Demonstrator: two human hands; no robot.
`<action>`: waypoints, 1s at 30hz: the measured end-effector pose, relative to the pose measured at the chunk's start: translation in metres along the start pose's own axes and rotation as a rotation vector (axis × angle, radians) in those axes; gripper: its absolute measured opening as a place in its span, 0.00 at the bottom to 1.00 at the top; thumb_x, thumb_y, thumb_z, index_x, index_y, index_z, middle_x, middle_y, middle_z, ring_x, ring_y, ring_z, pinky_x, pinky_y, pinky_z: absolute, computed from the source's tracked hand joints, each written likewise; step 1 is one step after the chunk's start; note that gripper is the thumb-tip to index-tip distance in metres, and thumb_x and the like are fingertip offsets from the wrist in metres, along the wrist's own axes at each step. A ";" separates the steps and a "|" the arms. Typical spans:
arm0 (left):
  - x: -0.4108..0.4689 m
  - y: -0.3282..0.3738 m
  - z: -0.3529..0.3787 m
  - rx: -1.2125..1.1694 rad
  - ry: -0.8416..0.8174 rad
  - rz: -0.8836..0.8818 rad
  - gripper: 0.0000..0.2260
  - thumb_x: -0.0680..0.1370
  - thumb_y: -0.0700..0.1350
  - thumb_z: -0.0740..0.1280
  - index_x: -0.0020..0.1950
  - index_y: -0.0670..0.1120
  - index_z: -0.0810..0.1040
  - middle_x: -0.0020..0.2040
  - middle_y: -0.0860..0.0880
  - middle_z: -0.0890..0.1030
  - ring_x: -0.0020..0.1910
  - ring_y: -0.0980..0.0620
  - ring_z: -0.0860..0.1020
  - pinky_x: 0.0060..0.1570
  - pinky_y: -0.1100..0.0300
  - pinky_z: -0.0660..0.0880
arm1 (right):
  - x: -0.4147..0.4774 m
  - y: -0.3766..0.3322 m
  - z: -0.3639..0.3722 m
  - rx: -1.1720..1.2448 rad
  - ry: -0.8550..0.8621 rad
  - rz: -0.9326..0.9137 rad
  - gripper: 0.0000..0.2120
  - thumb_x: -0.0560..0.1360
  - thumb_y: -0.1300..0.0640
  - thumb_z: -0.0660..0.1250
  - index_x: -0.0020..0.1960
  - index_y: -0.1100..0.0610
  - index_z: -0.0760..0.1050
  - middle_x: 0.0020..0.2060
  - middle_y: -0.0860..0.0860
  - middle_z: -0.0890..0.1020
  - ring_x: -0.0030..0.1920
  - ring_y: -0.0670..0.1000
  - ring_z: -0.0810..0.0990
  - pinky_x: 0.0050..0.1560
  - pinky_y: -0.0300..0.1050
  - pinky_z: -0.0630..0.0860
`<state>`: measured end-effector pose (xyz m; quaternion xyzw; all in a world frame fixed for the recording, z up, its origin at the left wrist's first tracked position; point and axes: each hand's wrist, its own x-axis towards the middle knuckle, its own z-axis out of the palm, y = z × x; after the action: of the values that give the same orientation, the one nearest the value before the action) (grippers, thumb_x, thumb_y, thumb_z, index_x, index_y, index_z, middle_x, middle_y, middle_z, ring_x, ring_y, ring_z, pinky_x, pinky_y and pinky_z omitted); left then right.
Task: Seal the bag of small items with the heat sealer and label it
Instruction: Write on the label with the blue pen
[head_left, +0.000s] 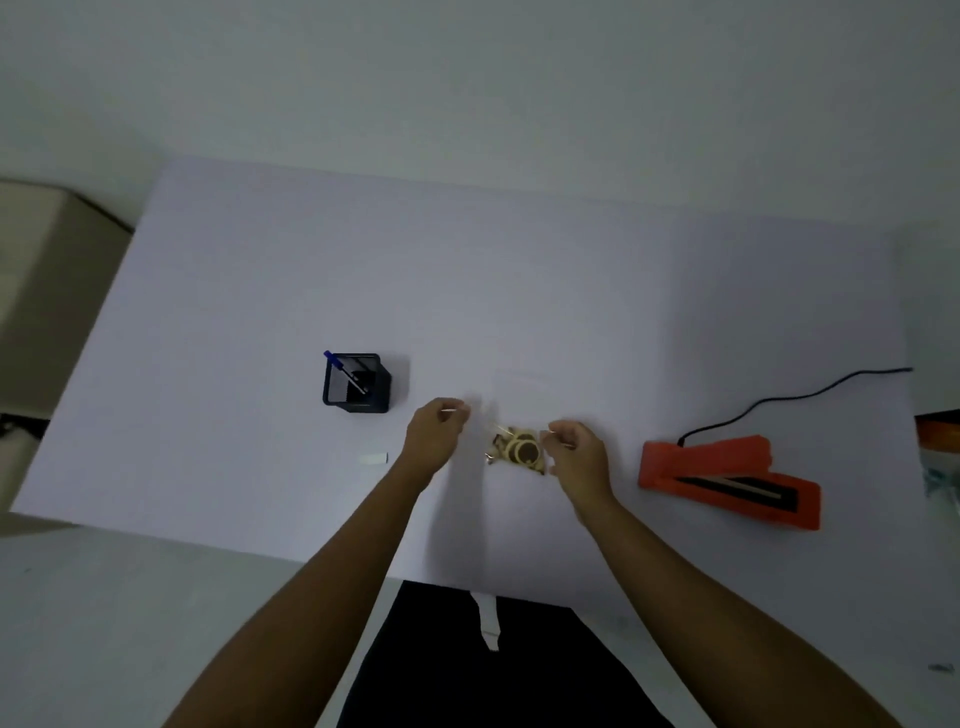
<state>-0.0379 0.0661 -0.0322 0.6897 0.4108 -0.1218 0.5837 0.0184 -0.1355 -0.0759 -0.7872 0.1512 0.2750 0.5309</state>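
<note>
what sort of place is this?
Probably a small packing or office desk: orange plastic heat sealer with black cord, black square pen holder, clear plastic bag of small items.

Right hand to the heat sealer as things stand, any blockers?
Probably yes: only bare table lies between the right hand and the heat sealer. It is pinching the bag, though, so the bag would come along.

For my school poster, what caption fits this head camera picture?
Bag of small items pinched by the left hand and right hand, between pen pot and orange sealer.
</note>
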 end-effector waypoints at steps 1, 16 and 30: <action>-0.002 0.004 -0.012 -0.042 0.033 0.023 0.09 0.79 0.48 0.65 0.56 0.46 0.79 0.53 0.47 0.82 0.52 0.48 0.81 0.55 0.49 0.78 | -0.003 -0.005 0.005 -0.010 -0.010 -0.027 0.06 0.75 0.56 0.71 0.51 0.55 0.81 0.45 0.53 0.85 0.46 0.54 0.84 0.49 0.54 0.82; 0.048 -0.030 -0.189 0.130 0.251 0.139 0.07 0.75 0.48 0.70 0.44 0.44 0.80 0.40 0.49 0.83 0.41 0.50 0.81 0.38 0.62 0.74 | -0.032 -0.122 0.210 -0.491 -0.100 -0.453 0.07 0.76 0.59 0.67 0.46 0.61 0.83 0.41 0.55 0.86 0.39 0.53 0.81 0.42 0.46 0.80; 0.076 -0.041 -0.211 0.335 0.005 0.302 0.08 0.75 0.42 0.70 0.39 0.40 0.85 0.32 0.45 0.84 0.32 0.47 0.82 0.41 0.52 0.81 | -0.017 -0.135 0.292 -0.939 -0.049 -0.394 0.09 0.75 0.56 0.68 0.41 0.61 0.81 0.38 0.53 0.82 0.36 0.54 0.79 0.35 0.44 0.72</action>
<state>-0.0844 0.2891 -0.0494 0.8310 0.2783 -0.0980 0.4716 -0.0028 0.1849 -0.0476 -0.9477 -0.1524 0.2265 0.1652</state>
